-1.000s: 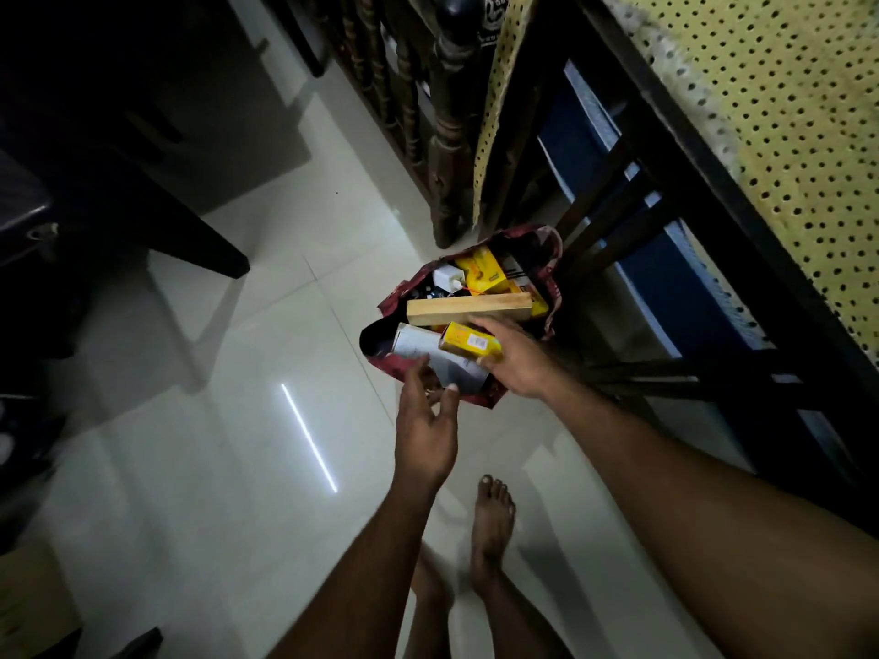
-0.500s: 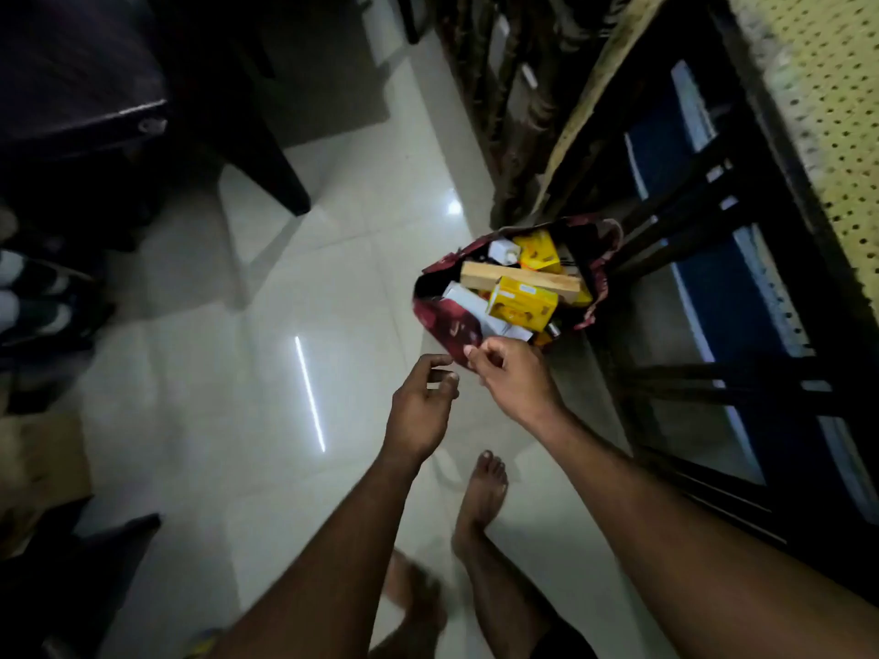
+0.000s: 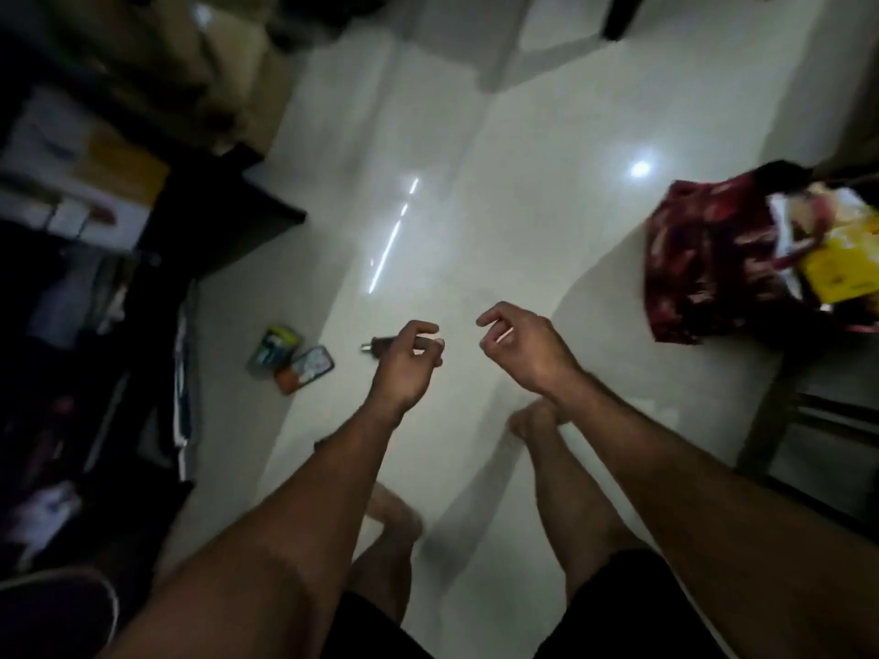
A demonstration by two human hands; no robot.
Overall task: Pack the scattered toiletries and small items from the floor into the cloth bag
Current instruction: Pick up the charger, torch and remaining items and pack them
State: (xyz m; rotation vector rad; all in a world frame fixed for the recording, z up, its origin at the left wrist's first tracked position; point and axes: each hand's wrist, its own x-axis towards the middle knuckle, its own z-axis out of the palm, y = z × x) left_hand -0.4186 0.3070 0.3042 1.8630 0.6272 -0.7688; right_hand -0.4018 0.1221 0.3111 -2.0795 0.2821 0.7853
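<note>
Red cloth bag [image 3: 713, 259] holds yellow boxes [image 3: 837, 273]; left hand [image 3: 404, 368] and right hand [image 3: 528, 354] hang loosely curled, empty.

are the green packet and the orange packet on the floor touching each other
Touching. The head view shows the green packet and the orange packet lying side by side with edges meeting, no floor between them, though blurred.

Two hands show, the left hand [image 3: 404, 368] and the right hand [image 3: 525, 351], both holding nothing. One cloth bag [image 3: 713, 259] sits at the floor's right edge, with one yellow box [image 3: 837, 268] plainly showing in it. Three small items lie on the floor: one green pack [image 3: 275, 350], one orange-edged pack [image 3: 304, 369] touching it, and one small dark item [image 3: 376, 347].
</note>
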